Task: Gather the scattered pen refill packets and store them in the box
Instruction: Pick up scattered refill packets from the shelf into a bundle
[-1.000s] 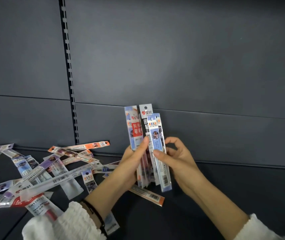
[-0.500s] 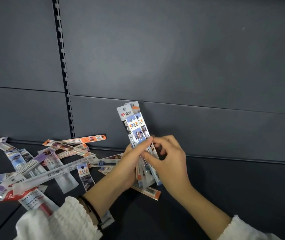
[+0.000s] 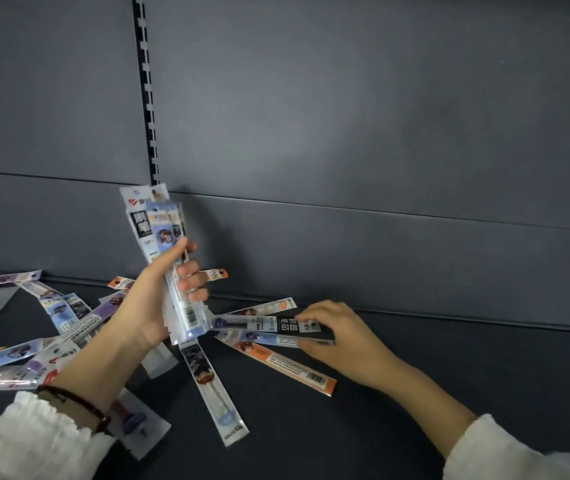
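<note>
Left grip (image 3: 153, 301) rises from a white ruffled sleeve (image 3: 27, 441) with a dark bead bracelet (image 3: 75, 405) at the wrist. It is closed round a bundle of refill packets (image 3: 159, 233), thumb on the facing side and fingers wrapped across the back. The bundle stands nearly upright above the shelf (image 3: 449, 368), tilted slightly left.

Right grip (image 3: 342, 337) is low on the shelf to the right, palm down, fingers bent over loose packets. The thumb touches the end of a pale blue packet (image 3: 273, 338). Whether that grip has pinched anything or only rests there, I cannot tell.

Nearest the camera, a clear packet (image 3: 138, 424) lies partly under the left forearm. Just beside it a long packet with a dark picture (image 3: 207, 379) points toward the viewer. An orange packet (image 3: 287, 367) runs diagonally below the right grip. The pale blue one lies above that, and behind it is a black-labelled packet (image 3: 271, 323), its right end under the curled fingers. Another thin packet (image 3: 262, 307) lies close to the shelf's back edge.

Left of the raised bundle, a scattered heap of packets (image 3: 27, 341) overlaps at many angles, reaching to the frame's left edge.

Behind everything stands a dark grey back panel (image 3: 380, 133), with a slotted upright strip (image 3: 146, 98) running down it above the bundle.
</note>
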### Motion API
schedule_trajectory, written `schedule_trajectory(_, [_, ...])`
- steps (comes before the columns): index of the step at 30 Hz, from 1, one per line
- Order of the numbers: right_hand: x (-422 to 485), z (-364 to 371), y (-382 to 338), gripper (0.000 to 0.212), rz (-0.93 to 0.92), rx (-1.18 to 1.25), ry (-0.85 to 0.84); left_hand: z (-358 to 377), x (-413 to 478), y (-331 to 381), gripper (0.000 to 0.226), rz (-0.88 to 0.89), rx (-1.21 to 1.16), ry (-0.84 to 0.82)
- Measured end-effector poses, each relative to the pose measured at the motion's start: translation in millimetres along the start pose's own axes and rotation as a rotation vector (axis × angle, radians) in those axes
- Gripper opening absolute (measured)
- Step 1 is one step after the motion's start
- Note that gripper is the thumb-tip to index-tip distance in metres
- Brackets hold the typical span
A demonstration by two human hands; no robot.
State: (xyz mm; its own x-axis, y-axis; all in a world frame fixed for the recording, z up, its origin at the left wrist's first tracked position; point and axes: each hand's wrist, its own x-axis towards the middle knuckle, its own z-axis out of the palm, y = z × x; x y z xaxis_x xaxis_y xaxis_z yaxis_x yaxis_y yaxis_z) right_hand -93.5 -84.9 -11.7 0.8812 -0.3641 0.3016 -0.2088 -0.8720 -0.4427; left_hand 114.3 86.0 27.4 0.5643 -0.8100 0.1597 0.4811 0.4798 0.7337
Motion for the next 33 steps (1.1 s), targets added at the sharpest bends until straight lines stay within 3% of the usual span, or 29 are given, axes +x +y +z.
schedule_trajectory(6, [28.2,4.6,-13.1,0.058,0.017,-0.065,-0.223,-12.8,0.9,-0.7,0.024,0.009,-0.028,0.03])
schedule_trajectory(16, [20.9,-20.2,3.2,0.033,0.209,0.017,-0.247,-18.0,8.3,-7.8,0.018,0.006,-0.015,0.037])
schedule_trajectory(23, [15.6,-36.1,10.2,0.034,0.247,0.168,-0.281,-13.4,2.3,-17.0,0.015,-0.047,0.019,0.0])
schedule_trajectory(26, [11.2,-41.5,9.4,0.04,0.244,0.065,-0.368,-8.9,-2.0,-20.1,0.015,-0.072,0.013,-0.042])
schedule_trajectory(29, [10.7,-36.2,2.5,0.045,0.252,-0.021,-0.332,-4.5,-4.8,-24.3,0.021,-0.099,0.0,-0.069])
schedule_trajectory(33, [12.7,-32.4,-3.8,0.033,0.22,-0.119,-0.283,-1.4,-7.7,-32.0,0.019,-0.171,0.053,-0.123])
